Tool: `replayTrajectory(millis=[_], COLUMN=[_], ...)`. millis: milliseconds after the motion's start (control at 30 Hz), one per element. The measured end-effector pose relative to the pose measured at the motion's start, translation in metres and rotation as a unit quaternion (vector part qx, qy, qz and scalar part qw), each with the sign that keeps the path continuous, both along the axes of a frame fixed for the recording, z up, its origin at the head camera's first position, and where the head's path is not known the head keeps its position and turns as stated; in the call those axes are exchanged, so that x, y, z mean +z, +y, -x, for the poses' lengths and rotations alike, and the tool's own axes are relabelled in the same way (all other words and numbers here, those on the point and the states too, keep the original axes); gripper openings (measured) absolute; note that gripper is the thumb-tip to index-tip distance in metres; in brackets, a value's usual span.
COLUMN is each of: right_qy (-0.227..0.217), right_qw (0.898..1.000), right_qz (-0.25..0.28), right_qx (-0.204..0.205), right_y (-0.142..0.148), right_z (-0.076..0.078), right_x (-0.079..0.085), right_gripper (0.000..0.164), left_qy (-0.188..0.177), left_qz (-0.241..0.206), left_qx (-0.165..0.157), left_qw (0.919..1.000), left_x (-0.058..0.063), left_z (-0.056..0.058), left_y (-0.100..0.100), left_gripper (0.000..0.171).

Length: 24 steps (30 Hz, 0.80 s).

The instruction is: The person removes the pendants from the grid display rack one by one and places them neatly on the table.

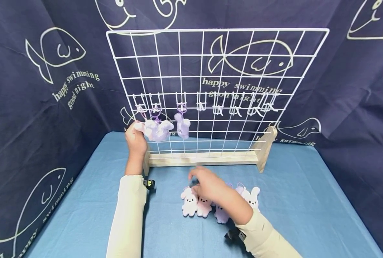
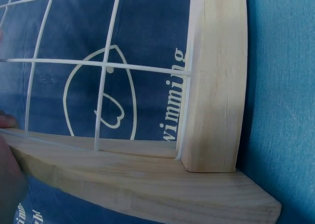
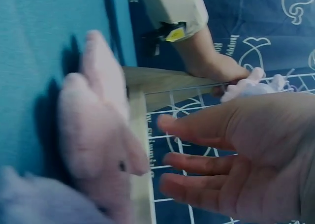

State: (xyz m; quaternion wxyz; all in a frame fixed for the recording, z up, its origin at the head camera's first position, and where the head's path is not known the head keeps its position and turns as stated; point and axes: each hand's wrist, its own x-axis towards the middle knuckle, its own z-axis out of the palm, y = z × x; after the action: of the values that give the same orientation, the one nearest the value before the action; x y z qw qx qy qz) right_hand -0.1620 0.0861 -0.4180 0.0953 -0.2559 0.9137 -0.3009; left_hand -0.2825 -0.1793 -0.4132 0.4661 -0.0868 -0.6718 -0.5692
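On blue cloth (image 1: pixel 165 215), plush toys (image 1: pixel 189 207) lie before navy fabric (image 1: pixel 14 118).

Blue cloth surf. (image 1: pixel 168 233) carries wood-base wire rack (image 1: pixel 204 159) twd back & plush bunnies (image 1: pixel 204 208) in frt.
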Motion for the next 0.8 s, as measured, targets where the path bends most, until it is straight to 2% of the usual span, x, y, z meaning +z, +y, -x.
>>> replayTrajectory(millis=[100,200,333,400,433,500,667,800], right_qy=[0.0,-0.02,-0.04,-0.034,-0.026,-0.013,-0.013,-0.025], right_qw=[0.998,0.984,0.938,0.916,0.909,0.904,0.909,0.908], right_qz=[0.06,0.174,0.337,0.392,0.41,0.421,0.414,0.418], right_qx=[-0.02,-0.045,-0.074,-0.079,-0.078,-0.072,-0.042,-0.014], right_y=[-0.002,-0.006,-0.014,-0.017,-0.019,-0.022,-0.027,-0.03], right_z=[0.004,0.01,0.019,0.023,0.025,0.028,0.034,0.037], right_x=[0.01,0.017,0.021,0.024,0.025,0.027,0.03,0.03], right_gripper=[0.03,0.039,0.046,0.05,0.052,0.056,0.06,0.063], left_qy=[-0.002,-0.004,0.009,0.017,0.02,0.023,0.017,0.012], left_qz=[0.002,0.0,-0.006,-0.007,-0.007,-0.007,-0.005,0.0], left_qx=[0.002,0.003,-0.001,-0.003,-0.005,-0.007,-0.001,0.002], left_qw=[1.0,1.0,0.9999,0.9998,0.9998,0.9997,0.9998,0.9999], left_x=[-0.003,-0.003,0.003,0.008,0.011,0.015,0.019,0.02], left_z=[0.003,0.002,-0.003,-0.008,-0.01,-0.015,-0.018,-0.019], left_y=[-0.003,-0.002,0.003,0.006,0.008,0.01,0.011,0.012], left_gripper=[0.092,0.092,0.094,0.095,0.095,0.095,0.094,0.095])
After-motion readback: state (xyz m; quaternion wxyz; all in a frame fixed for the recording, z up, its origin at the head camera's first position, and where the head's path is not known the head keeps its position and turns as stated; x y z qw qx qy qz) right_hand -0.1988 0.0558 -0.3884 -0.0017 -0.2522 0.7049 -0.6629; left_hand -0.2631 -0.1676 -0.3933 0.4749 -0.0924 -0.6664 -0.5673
